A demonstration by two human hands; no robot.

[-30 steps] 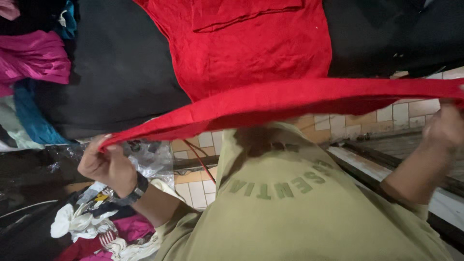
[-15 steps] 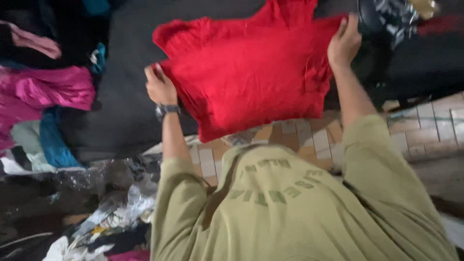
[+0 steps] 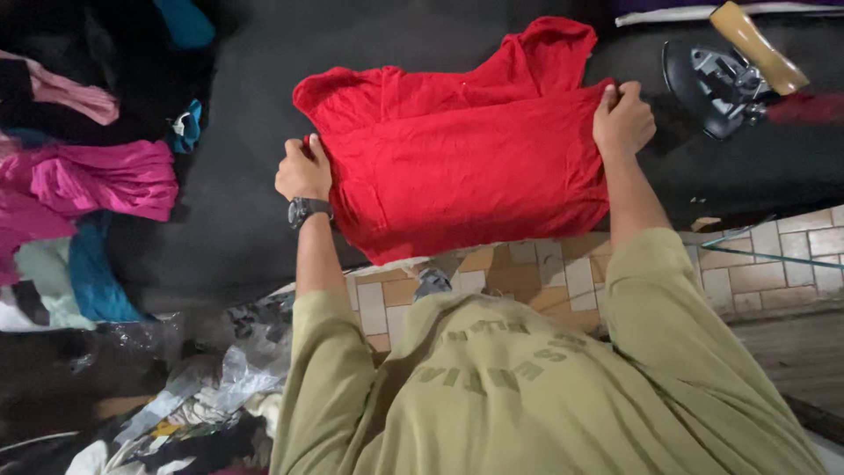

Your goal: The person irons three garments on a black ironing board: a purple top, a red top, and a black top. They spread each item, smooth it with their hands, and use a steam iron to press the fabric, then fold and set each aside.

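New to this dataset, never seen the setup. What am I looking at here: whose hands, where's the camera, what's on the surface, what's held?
No machine here: a person works with two bare hands, and one camera worn on their head looks down, so you see their olive shirt at the bottom. The left hand, with a wristwatch, and the right hand each grip an edge of a red garment laid folded on a dark padded surface. A clothes iron with a wooden handle lies at upper right. Pink and teal clothes are heaped at the left.

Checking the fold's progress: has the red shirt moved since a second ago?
Yes. The red shirt, earlier stretched in the air, now lies flat on the dark surface.
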